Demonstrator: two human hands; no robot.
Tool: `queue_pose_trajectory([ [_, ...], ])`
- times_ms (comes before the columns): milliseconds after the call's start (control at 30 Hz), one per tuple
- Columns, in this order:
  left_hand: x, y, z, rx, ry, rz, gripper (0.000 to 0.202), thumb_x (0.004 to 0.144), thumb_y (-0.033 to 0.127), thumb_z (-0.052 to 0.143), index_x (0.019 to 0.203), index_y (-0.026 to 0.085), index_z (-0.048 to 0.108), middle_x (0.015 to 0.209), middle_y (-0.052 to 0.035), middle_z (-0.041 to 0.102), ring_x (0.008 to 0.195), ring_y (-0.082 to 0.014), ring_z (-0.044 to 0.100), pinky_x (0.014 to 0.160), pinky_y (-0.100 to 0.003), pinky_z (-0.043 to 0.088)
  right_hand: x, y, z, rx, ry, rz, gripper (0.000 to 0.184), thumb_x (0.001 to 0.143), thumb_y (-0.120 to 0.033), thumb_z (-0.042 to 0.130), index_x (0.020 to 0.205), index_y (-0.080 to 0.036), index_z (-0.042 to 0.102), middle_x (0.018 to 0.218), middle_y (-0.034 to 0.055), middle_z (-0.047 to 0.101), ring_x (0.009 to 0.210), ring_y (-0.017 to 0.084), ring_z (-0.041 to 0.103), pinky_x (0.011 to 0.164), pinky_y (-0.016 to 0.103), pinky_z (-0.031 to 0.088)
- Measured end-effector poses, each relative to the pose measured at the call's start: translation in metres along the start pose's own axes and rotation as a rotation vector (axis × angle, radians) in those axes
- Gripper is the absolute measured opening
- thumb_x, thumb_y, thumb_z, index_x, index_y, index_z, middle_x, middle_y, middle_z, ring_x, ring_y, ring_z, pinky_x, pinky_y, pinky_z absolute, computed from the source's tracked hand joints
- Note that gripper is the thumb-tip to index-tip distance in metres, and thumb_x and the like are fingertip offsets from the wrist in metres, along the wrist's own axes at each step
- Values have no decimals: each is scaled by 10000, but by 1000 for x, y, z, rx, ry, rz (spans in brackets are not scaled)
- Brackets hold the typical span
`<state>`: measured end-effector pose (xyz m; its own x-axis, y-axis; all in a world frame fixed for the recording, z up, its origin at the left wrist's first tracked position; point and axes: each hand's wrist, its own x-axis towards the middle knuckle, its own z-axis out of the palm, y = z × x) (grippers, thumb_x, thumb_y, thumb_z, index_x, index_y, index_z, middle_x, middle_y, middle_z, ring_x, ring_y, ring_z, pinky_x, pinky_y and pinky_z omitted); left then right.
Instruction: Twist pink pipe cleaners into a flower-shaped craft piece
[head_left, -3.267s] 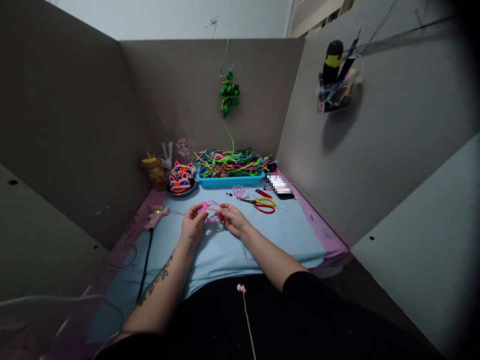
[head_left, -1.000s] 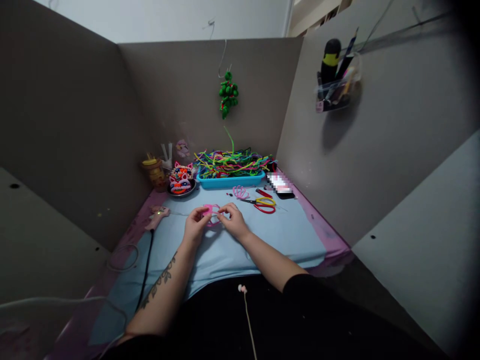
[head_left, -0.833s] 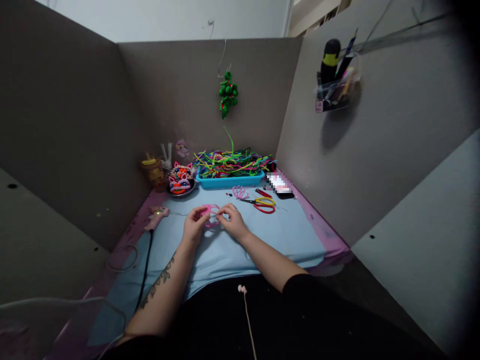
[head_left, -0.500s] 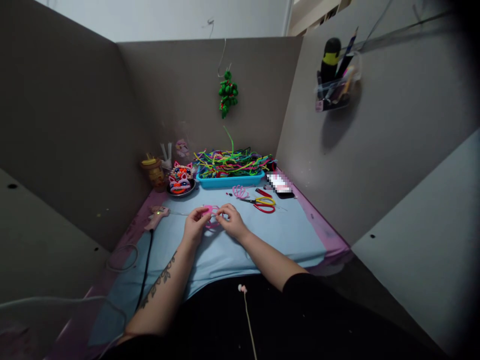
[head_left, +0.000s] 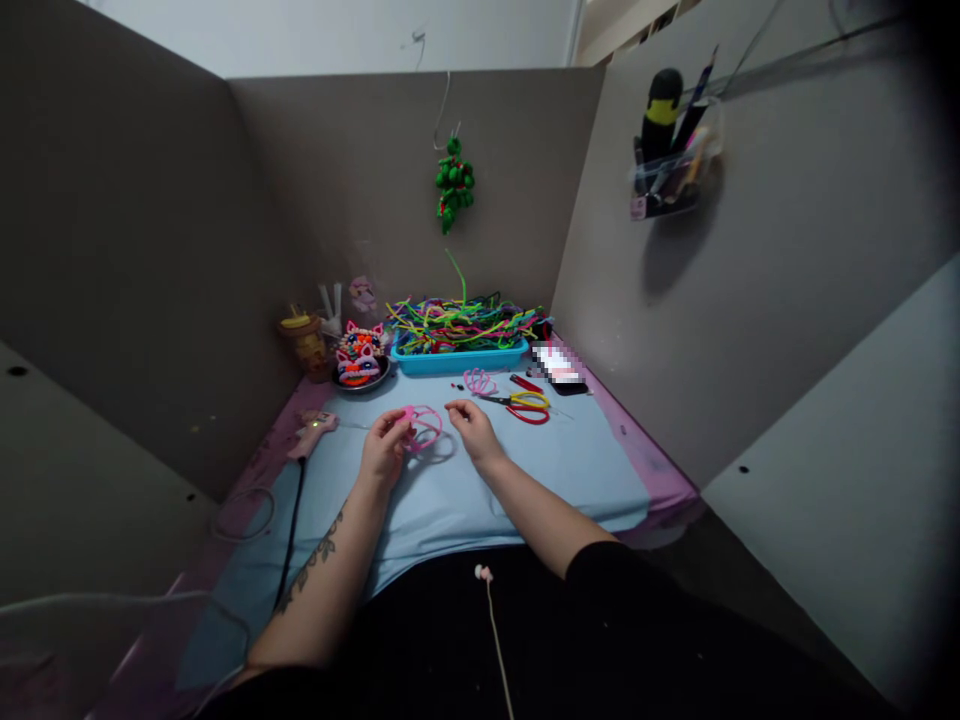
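Observation:
My left hand (head_left: 385, 450) pinches a piece made of pink cord loops (head_left: 427, 428) by its left end, just above the blue table cover. Its loops stand out to the right and cast a shadow on the cloth. A short way to the right, my right hand (head_left: 476, 430) is apart from the piece, thumb and fingertips pressed together. Whatever those fingers hold, if anything, is too small to make out. Beyond the hands lies a second pink looped piece (head_left: 478, 382), with red-and-yellow-handled scissors (head_left: 529, 405) to its right.
A blue tray (head_left: 461, 366) heaped with coloured cords stands at the back. Left of it are a dish (head_left: 361, 386) of beaded cat-shaped pieces and a brown cup (head_left: 306, 345). A pink glue gun (head_left: 313, 436) lies left, its cable running forward. A phone (head_left: 574, 387) lies right.
My right hand has come off the pink cord loops and moved slightly right. The left hand has shifted a little left, keeping hold of the piece, whose loops now show clearly.

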<state>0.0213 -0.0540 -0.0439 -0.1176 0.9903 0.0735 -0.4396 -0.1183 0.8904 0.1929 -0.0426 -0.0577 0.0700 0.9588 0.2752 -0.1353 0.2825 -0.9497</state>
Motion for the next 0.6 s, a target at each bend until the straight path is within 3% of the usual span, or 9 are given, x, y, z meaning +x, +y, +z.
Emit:
queue_pose_trajectory([
  [167, 1, 2, -1, -40, 8, 38, 449, 501, 364, 912, 837, 203, 662, 691, 28, 663, 603, -120, 626, 592, -249, 462, 0, 5, 6, 188, -93, 203, 433, 609, -399, 787, 924, -230, 543, 709, -42, 606, 582, 115, 512, 514, 222, 352],
  [300, -3, -2, 3, -22, -23, 53, 428, 483, 313, 925, 812, 193, 677, 700, 19, 669, 617, -130, 626, 587, -250, 450, -3, 2, 8, 297, -144, 277, 512, 550, -386, 843, 908, -237, 508, 634, -79, 570, 495, 80, 457, 483, 198, 308],
  [600, 3, -4, -2, -61, 49, 116, 442, 501, 320, 923, 851, 208, 677, 777, 23, 680, 679, -115, 622, 666, -252, 473, -6, -3, 11, 359, -216, 360, 495, 500, -324, 884, 893, -212, 603, 732, -37, 623, 568, 83, 520, 484, 199, 351],
])
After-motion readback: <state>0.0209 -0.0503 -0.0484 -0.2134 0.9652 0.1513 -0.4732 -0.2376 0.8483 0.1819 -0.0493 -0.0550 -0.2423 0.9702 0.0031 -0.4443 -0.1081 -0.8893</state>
